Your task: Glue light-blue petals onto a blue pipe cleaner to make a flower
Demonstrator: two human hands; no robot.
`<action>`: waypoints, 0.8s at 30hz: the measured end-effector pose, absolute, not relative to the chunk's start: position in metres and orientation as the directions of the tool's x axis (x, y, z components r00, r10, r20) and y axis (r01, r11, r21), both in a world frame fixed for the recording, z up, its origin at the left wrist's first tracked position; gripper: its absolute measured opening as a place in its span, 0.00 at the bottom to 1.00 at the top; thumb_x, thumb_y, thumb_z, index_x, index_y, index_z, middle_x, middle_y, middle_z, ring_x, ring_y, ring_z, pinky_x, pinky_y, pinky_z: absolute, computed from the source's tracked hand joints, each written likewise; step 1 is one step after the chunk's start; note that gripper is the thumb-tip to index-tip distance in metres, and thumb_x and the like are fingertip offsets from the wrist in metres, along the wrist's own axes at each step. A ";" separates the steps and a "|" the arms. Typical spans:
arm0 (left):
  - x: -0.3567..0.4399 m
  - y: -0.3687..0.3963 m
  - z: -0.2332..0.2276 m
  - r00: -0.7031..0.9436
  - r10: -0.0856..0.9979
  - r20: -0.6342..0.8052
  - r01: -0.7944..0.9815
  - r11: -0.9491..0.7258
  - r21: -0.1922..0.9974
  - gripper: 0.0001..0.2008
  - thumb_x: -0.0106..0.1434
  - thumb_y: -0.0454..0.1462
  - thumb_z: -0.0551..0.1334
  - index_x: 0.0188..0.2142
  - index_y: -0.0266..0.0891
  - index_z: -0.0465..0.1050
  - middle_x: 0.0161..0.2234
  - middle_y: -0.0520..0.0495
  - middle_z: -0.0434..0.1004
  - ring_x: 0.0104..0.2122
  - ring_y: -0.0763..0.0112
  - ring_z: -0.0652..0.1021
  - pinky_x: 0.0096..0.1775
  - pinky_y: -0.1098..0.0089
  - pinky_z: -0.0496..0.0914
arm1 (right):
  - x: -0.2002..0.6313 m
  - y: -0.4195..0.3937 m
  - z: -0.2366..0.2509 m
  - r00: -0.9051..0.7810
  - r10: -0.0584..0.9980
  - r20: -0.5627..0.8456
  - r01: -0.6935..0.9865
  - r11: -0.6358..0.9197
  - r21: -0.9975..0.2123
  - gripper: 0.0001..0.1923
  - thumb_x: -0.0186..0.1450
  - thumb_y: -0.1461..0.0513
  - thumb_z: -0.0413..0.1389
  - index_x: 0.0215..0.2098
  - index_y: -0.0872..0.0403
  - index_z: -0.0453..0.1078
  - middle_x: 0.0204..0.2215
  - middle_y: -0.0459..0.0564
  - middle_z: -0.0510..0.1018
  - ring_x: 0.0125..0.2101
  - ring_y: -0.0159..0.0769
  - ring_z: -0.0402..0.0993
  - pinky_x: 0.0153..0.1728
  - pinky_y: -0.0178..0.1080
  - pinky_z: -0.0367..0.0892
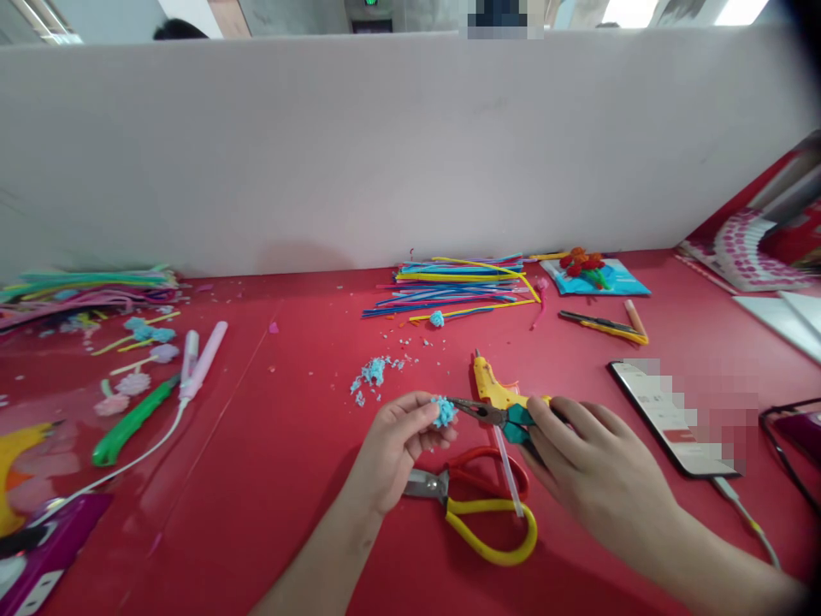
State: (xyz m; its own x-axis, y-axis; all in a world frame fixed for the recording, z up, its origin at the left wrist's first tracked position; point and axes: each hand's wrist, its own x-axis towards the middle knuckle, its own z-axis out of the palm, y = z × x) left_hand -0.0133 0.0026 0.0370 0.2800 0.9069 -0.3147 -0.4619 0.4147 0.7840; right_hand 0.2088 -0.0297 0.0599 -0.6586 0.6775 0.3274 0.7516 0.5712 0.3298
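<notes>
Between the thumb and fingers of my left hand (398, 441) is a small light-blue fuzzy flower (444, 412). My right hand (593, 462) is closed around the teal handles of needle-nose pliers (493, 415). The pliers' tips meet the flower's right side; whether they grip it I cannot tell. Below the hands lie scissors (491, 556) with one red and one yellow handle. A yellow glue gun (491, 381) rests behind the pliers, and a clear glue stick (509, 470) lies across the scissors' handles. Light-blue fuzz clippings (374, 371) are scattered beyond my left hand.
Several colored pipe cleaners (449, 287) lie by the white partition (385, 154), with another bundle (90, 287) at left. A green-handled tool (134, 423) and a pink device (203, 364) lie left. At right are a phone (667, 419), a cutter (603, 325) and a blue packet (616, 278).
</notes>
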 end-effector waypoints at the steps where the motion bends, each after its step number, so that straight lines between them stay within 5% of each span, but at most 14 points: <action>1: -0.013 0.002 0.037 0.280 0.907 -0.313 -0.466 0.414 0.782 0.04 0.58 0.34 0.61 0.29 0.34 0.71 0.25 0.47 0.76 0.25 0.74 0.76 0.30 0.75 0.69 | 0.208 -0.030 0.060 -0.656 0.679 0.330 0.754 0.569 0.328 0.07 0.57 0.68 0.55 0.32 0.57 0.74 0.40 0.56 0.75 0.37 0.47 0.66 0.36 0.46 0.61; 13: -0.008 0.004 0.036 0.061 0.968 -0.243 -0.491 0.241 0.837 0.10 0.53 0.31 0.65 0.36 0.37 0.69 0.30 0.52 0.75 0.30 0.74 0.77 0.38 0.72 0.70 | 0.198 -0.026 0.064 -0.488 0.770 0.411 0.866 0.487 0.114 0.06 0.61 0.63 0.53 0.31 0.56 0.72 0.39 0.55 0.74 0.38 0.45 0.67 0.41 0.47 0.62; 18: -0.009 0.005 0.040 0.065 0.968 -0.242 -0.467 0.244 0.850 0.10 0.52 0.33 0.66 0.35 0.37 0.71 0.28 0.51 0.75 0.29 0.72 0.77 0.36 0.71 0.70 | 0.202 -0.026 0.064 -0.467 0.784 0.410 0.842 0.536 -0.065 0.09 0.64 0.61 0.51 0.28 0.56 0.69 0.37 0.56 0.73 0.35 0.42 0.69 0.33 0.42 0.64; 24: -0.010 0.003 0.034 0.072 0.969 -0.234 -0.462 0.241 0.853 0.11 0.51 0.32 0.67 0.36 0.37 0.72 0.28 0.52 0.74 0.27 0.77 0.74 0.34 0.75 0.68 | 0.200 -0.029 0.061 -0.472 0.806 0.357 0.837 0.536 -0.105 0.11 0.64 0.60 0.50 0.26 0.54 0.67 0.33 0.53 0.73 0.31 0.41 0.68 0.30 0.41 0.62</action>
State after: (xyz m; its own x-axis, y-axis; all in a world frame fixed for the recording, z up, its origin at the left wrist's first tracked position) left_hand -0.0104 0.0033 0.0341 0.0720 0.9695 -0.2343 -0.4622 0.2406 0.8535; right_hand 0.1996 -0.0292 0.0607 -0.4717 0.8061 0.3574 0.8375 0.5363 -0.1045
